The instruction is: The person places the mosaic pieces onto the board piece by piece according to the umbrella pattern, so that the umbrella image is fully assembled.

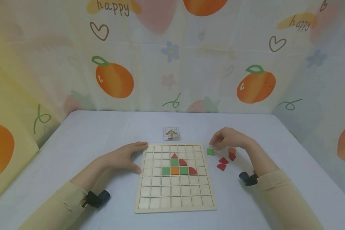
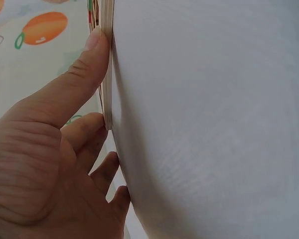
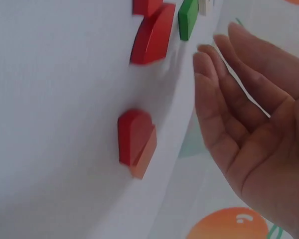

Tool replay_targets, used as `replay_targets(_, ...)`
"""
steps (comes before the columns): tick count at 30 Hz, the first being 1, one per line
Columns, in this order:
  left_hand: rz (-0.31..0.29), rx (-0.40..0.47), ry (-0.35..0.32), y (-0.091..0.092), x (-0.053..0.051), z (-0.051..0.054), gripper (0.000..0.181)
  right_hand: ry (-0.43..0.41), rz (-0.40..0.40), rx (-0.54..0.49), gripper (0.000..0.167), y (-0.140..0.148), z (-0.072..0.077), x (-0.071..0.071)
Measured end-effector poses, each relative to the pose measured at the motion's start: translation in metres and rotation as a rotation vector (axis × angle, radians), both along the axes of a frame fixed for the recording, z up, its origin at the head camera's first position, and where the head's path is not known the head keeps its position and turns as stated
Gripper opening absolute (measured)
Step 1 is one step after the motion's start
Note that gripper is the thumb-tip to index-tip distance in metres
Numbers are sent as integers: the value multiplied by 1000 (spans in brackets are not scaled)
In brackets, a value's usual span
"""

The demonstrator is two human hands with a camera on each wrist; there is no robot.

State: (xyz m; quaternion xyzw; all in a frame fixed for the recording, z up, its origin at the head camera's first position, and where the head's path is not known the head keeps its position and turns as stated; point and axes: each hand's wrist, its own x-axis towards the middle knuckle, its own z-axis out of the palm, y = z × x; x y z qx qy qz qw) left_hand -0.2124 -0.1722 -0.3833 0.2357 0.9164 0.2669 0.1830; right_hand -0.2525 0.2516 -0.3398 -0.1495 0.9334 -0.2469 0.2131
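Note:
My left hand (image 1: 122, 157) rests against the left edge of the wooden grid board (image 1: 156, 209), thumb and fingers spread; the left wrist view shows the thumb (image 2: 77, 82) touching its side. On the board lie a red triangle (image 1: 174, 156), a red quarter circle (image 1: 182, 162), another red quarter circle (image 1: 193, 171), an orange square (image 1: 174, 171) and three green squares, one at the left of the orange row (image 1: 165, 171). Just above a loose green square (image 1: 210, 152), my right hand (image 1: 228, 138) hovers with loosely bent fingers. Nothing is between them in the right wrist view.
Right of the board lie an orange piece (image 1: 232, 150) and several red curved pieces, one of them touching the orange piece (image 3: 133, 134). Behind the board is a small pattern card (image 1: 171, 133). A printed curtain (image 1: 201, 73) hangs behind the white table (image 1: 118, 124).

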Motion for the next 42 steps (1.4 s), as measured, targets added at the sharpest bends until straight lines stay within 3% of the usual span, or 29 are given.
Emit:
replay_targets(5,-1,-2,4,1,0,1,101,-99,-8,50,20,11,-5,3)
replay_targets(11,-4,0,3,1,1,1,101,-159,6,30,20,16,-10,9)
replay_targets(24,-11,6,6,1,2,5,100,-117,79,66,22,13,-12,19)
replay_targets(31,-13,7,-1,2,1,3,100,-119,62,83,21,12,-12,18)
replay_targets(42,-8,0,5,-2,-2,-2,101,-78,31,52,5,12,-10,14)
